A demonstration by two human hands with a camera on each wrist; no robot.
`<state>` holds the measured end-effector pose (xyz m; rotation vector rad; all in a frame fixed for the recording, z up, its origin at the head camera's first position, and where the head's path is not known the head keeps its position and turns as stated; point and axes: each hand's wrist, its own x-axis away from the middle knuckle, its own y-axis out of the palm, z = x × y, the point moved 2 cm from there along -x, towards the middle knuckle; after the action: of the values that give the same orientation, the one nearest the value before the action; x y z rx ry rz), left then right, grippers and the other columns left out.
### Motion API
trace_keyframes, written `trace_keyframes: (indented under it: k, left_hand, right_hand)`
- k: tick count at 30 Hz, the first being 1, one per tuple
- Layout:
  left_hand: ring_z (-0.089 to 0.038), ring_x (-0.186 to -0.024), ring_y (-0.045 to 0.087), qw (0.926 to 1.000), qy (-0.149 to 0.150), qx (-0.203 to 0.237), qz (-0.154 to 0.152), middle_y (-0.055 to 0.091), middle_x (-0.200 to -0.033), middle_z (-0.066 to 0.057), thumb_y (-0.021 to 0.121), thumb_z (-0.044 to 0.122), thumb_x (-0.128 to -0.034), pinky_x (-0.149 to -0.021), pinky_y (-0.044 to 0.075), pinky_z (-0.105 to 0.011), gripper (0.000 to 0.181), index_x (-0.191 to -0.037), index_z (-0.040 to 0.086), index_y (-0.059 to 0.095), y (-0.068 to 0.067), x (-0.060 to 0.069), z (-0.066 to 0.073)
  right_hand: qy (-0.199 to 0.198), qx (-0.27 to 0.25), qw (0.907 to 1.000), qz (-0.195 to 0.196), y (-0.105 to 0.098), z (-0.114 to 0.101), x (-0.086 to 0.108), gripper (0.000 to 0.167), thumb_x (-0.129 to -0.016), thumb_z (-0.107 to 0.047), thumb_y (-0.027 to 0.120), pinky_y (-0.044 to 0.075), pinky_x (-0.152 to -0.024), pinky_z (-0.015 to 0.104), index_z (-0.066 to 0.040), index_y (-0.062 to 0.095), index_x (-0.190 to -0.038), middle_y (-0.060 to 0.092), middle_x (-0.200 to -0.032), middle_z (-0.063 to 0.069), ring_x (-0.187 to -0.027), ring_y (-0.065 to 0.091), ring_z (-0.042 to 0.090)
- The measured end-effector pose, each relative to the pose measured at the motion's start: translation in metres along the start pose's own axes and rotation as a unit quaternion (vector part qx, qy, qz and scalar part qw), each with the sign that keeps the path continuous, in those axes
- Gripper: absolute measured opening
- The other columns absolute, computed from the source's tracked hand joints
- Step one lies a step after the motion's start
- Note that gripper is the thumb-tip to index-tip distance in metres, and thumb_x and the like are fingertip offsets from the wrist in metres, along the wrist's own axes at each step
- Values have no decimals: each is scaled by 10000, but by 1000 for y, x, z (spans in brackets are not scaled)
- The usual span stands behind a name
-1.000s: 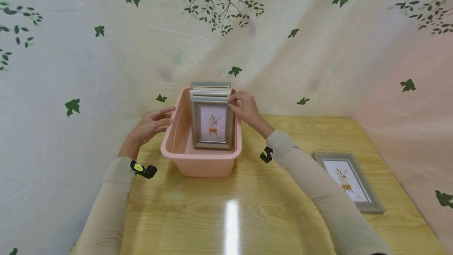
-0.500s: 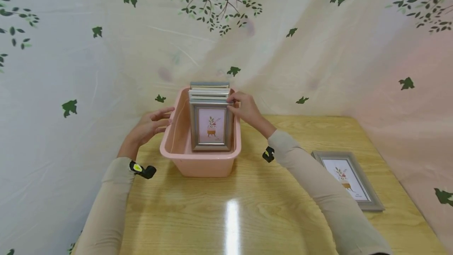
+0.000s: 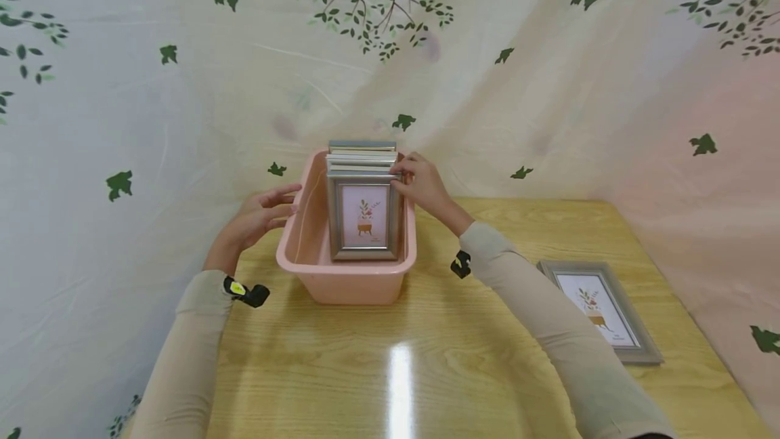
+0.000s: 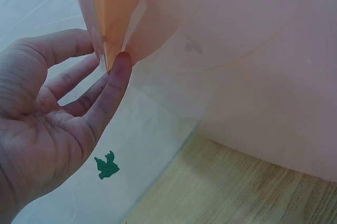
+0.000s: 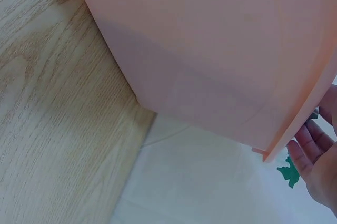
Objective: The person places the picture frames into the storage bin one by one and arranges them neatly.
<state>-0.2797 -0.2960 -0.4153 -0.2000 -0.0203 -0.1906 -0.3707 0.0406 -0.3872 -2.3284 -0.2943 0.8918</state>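
In the head view, a pink plastic basin holds several picture frames standing in a row, one behind another. The front silver-grey picture frame shows a potted-plant print and faces me. At its upper right corner, my right hand pinches the top edge between thumb and fingers. My left hand touches the basin's left rim from outside with fairly straight fingers. In the left wrist view, the fingertips meet the rim. The basin wall hides most of the right hand's hold in the right wrist view.
Another grey picture frame lies flat on the wooden table at the right, partly covered by my right sleeve. Behind the basin hangs a pale cloth with printed leaves and birds.
The front picture frame has come slightly forward at its bottom edge, with my right hand still pinching its corner. My left hand stays at the basin's rim.
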Motion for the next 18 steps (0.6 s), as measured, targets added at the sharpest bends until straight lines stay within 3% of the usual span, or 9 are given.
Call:
trace_keyframes:
  k: [11,18]
  left_hand:
    - [-43,-1111,628,10000,-10,11,-41,529,-1368,-84,645,168,-1012,-900,578,-193,619,-1573,99,392,0,-1,0]
    - [-20,-1099,621,9999,12,80,-63,504,-1389,-122,624,138,-1020,-893,576,-185,623,-1581,69,363,1,1,2]
  right_hand:
    - [165,-115,9998,-68,-1,2,3,189,-875,-58,788,453,-736,264,12,767,-1049,623,-996,162,-889,566,261]
    - [231,-74,9996,-152,0,3,4,206,-881,-83,788,470,-759,284,10,763,-1063,619,-1020,150,-923,575,286]
